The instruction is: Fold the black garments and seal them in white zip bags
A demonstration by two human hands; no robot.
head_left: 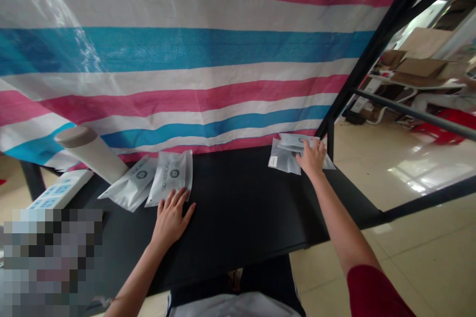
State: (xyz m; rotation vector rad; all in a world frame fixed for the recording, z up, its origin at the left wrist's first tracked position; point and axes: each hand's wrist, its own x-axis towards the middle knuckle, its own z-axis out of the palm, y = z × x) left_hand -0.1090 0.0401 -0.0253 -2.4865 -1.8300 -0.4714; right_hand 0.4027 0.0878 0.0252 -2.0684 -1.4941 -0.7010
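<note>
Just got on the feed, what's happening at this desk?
The person's right hand is on the clear packets at the desk's right end. Their left hand lies flat, fingertips at the lower edge of a printed pouch. A second pouch sits beside it, near the tilted bottle.

So we've got a pink-white-blue striped tarp (pixel 208 49) behind the black bench (pixel 230 208), and pale shiny floor tiles (pixel 357 148) to its right.
</note>
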